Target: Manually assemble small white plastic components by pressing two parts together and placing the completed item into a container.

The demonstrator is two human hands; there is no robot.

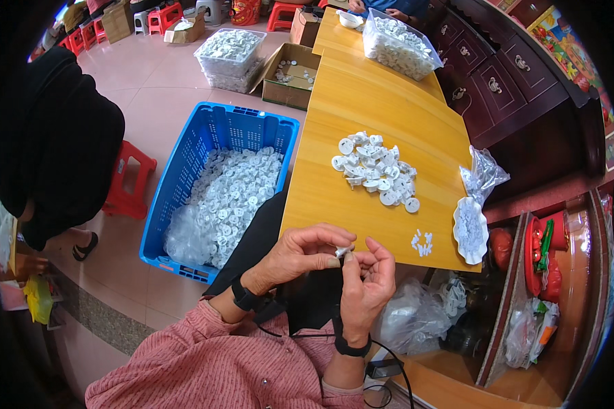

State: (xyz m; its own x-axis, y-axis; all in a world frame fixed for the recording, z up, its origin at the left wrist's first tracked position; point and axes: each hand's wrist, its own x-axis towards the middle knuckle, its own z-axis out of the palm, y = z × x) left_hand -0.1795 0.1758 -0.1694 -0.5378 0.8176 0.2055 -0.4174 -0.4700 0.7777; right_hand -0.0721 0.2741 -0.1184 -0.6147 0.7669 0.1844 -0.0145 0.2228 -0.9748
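Observation:
My left hand (pixel 300 258) pinches a small white plastic part (pixel 343 251) between thumb and fingers, just off the table's near edge. Against the same part rests the thumb of my right hand (pixel 367 290), whose other fingers are curled behind; they partly hide what is between them. Beyond my hands, a pile of white round-faced plastic pieces (pixel 376 169) lies on the yellow wooden table (pixel 320 198). Several tiny white pegs (pixel 422 243) are scattered near the table's right corner. Beside them a white scalloped dish (pixel 481 249) holds more tiny white pieces.
Left of the table stands a blue crate (pixel 155 221) filled with white pieces. A clear bin (pixel 426 65) of parts is at the table's far end, near another person (pixel 399 8). A plastic bag (pixel 483 176) lies by the dish. Red stool (pixel 133 178) and open shelves (pixel 573 300) flank me.

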